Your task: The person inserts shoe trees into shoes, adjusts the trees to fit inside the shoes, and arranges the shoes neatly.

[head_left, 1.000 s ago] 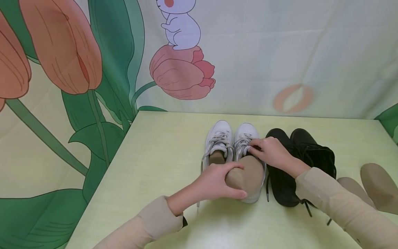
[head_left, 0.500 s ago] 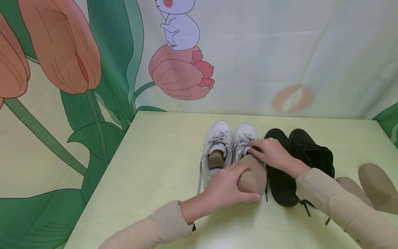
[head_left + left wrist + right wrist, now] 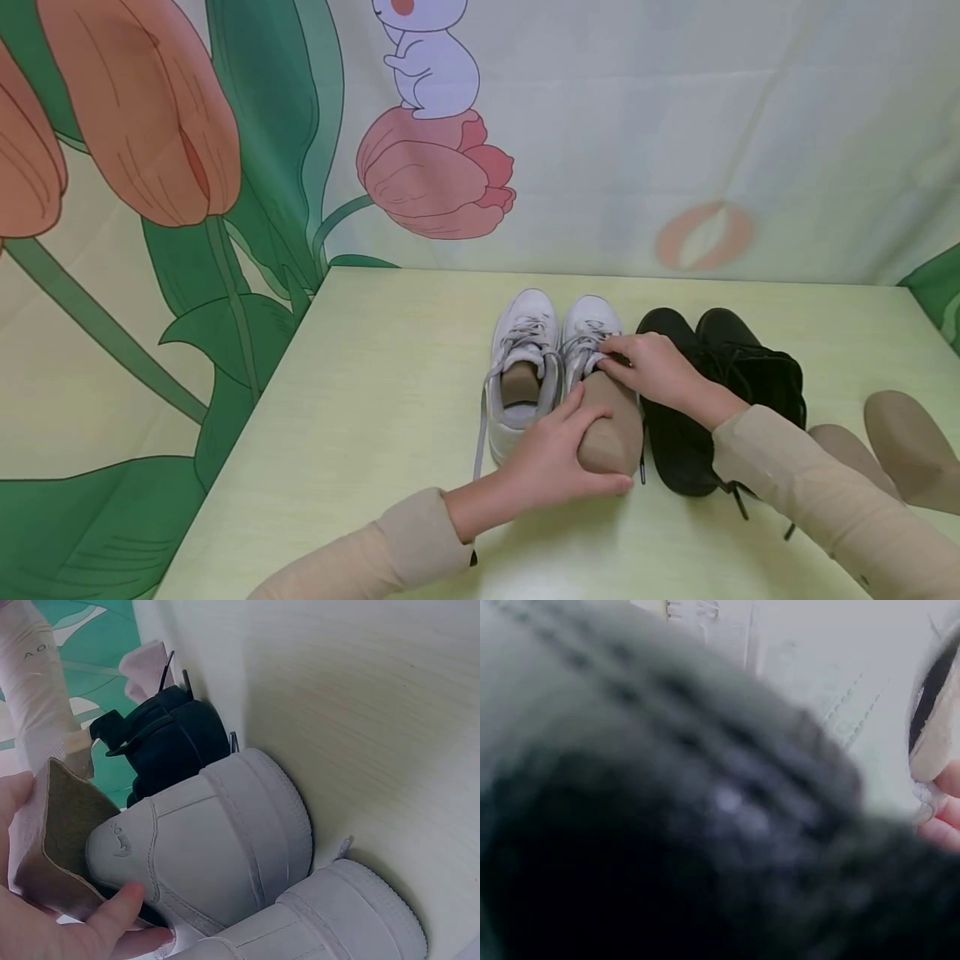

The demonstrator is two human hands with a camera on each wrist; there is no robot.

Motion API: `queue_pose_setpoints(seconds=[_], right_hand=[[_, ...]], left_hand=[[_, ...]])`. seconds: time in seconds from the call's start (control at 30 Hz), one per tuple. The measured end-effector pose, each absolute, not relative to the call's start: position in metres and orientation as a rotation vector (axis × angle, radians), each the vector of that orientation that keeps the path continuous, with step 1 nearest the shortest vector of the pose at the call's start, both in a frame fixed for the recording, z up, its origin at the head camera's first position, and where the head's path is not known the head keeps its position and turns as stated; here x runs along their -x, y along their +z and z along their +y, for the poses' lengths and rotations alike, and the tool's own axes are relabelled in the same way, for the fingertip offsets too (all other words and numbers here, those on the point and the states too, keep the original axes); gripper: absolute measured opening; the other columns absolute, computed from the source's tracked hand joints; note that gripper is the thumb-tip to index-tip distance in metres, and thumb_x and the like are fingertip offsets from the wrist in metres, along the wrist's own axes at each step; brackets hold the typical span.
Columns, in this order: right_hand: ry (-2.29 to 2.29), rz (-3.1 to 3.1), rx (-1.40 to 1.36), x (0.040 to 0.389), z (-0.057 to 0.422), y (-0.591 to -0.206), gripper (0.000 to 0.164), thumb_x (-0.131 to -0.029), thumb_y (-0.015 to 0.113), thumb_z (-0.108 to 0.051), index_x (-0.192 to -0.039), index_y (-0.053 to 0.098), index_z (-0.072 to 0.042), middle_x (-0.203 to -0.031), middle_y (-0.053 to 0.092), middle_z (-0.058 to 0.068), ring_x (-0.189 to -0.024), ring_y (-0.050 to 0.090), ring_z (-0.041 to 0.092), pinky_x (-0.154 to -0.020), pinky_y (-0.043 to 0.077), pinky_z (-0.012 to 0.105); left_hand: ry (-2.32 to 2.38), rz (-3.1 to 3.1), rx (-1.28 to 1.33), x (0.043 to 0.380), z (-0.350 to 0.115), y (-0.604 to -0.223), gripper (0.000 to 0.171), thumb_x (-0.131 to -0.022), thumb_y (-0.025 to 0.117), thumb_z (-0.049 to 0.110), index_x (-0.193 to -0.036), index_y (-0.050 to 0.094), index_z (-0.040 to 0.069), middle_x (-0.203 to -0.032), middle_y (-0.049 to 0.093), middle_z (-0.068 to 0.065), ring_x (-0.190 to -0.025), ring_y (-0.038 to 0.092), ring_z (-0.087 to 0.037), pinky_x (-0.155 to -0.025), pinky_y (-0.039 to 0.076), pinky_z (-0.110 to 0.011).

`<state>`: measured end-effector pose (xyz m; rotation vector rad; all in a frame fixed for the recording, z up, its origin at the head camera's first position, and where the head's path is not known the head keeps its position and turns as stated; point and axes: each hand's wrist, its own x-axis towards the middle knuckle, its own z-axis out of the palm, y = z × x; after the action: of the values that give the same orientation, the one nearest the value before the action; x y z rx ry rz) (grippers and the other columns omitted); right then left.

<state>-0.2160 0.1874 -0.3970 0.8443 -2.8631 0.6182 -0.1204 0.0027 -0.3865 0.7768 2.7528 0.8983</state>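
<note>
- how many white shoes (image 3: 531, 313) were there?
- 2, and 2 black shoes (image 3: 681, 454).
- and the beige inserts (image 3: 909, 442)?
- 4 showed.
- hands (image 3: 551, 458)?
- 2 were in view, plus 1 printed animal (image 3: 438, 71).

A pale yellowish desk (image 3: 390, 375) spreads beneath the left grip (image 3: 558, 454) and right grip (image 3: 652, 367). Black shoes (image 3: 678, 454) sit just right of the right grip. Beyond both, a printed cloth (image 3: 600, 150) shows a white rabbit (image 3: 438, 77) on a pink flower (image 3: 427, 179), and, well left of the left grip, orange tulips (image 3: 150, 117) and green leaves (image 3: 90, 525).
</note>
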Motion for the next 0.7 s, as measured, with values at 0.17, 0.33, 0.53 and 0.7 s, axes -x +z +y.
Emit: queue_pose_setpoints(seconds=[0.17, 0.33, 0.53, 0.7], right_hand=[[0.633, -2.866, -0.89, 0.217, 0.189, -0.397, 0.012, -0.085, 0.056, -0.014, -0.093, 0.065, -0.011, -0.078, 0.064, 0.001, -0.061, 0.051, 0.008, -0.059, 0.042, 0.025], [0.66, -2.882, -0.929, 0.217, 0.191, -0.397, 0.012, -0.083, 0.055, -0.008, -0.091, 0.063, -0.012, -0.074, 0.059, -0.001, -0.059, 0.044, 0.008, -0.058, 0.038, 0.024], [0.61, -2.821, -1.033, 0.215, 0.194, -0.394, 0.016, -0.079, 0.057, -0.001, -0.091, 0.063, -0.009, -0.077, 0.061, 0.0, -0.059, 0.046, 0.007, -0.057, 0.039, 0.023], [0.568, -2.742, -1.095, 0.215, 0.196, -0.396, 0.015, -0.079, 0.056, 0.001, -0.087, 0.063, -0.009, -0.072, 0.06, 0.0, -0.054, 0.042, 0.005, -0.053, 0.037, 0.02]], left_hand=[[0.908, 2.761, -0.774, 0.12, 0.003, -0.387, 0.07, -0.068, 0.068, 0.054, -0.125, 0.046, 0.022, -0.144, 0.029, -0.016, -0.115, 0.05, -0.033, -0.09, 0.044, -0.035], [0.902, 2.779, -0.757, 0.12, 0.004, -0.387, 0.07, -0.067, 0.067, 0.055, -0.125, 0.047, 0.023, -0.143, 0.03, -0.016, -0.112, 0.053, -0.032, -0.088, 0.046, -0.034], [0.897, 2.804, -0.745, 0.12, 0.007, -0.384, 0.069, -0.068, 0.066, 0.055, -0.125, 0.047, 0.021, -0.142, 0.032, -0.017, -0.109, 0.056, -0.028, -0.085, 0.048, -0.031], [0.837, 2.834, -0.741, 0.122, 0.013, -0.38, 0.069, -0.068, 0.065, 0.057, -0.125, 0.047, 0.022, -0.14, 0.035, -0.017, -0.104, 0.059, -0.023, -0.082, 0.048, -0.029]])
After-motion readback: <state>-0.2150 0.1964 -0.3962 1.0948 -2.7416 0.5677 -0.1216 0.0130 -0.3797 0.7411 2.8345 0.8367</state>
